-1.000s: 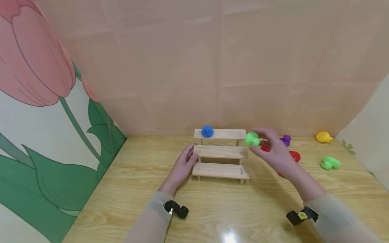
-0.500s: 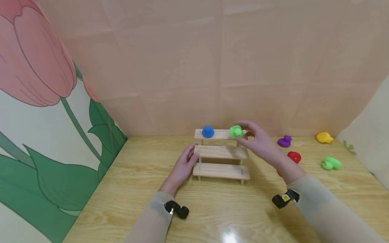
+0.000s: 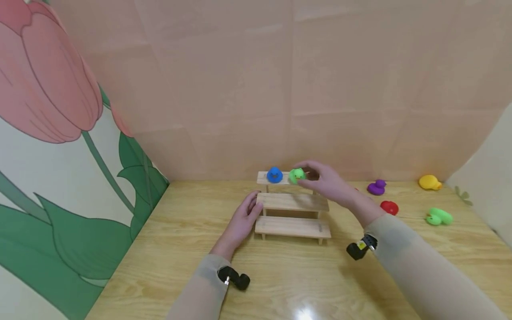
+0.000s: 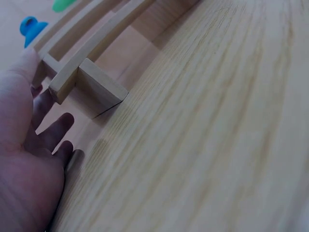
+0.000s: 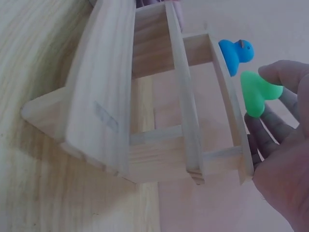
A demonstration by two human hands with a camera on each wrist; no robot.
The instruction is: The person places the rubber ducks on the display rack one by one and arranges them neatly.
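In our right hand (image 3: 330, 183) we pinch a green duck (image 3: 297, 176), thumb on one side and fingers on the other. We have it over the top step of the three-step wooden stand (image 3: 293, 201), its beak turned our way; whether its base touches the wood we cannot tell. Just beside it, at its 9 o'clock, a blue duck (image 3: 274, 174) sits upright on the same step.

Our left hand (image 3: 242, 220) is against the stand's 9 o'clock end, thumb by the middle step. Its lower fingers are bent and apart, as the left wrist view shows; whether thumb and forefinger clamp the wood we cannot tell.

Well apart from the stand, toward its 3 o'clock, more toys lie on the wood-grained table (image 3: 192, 213). Around a red toy (image 3: 389, 207) we see a purple duck (image 3: 377, 187) at 11 o'clock, a yellow duck (image 3: 430, 182) at 2 and a second green duck (image 3: 439, 216) at 3. Beyond the table, at 12 o'clock, hangs a creased pinkish backdrop (image 3: 240, 89).
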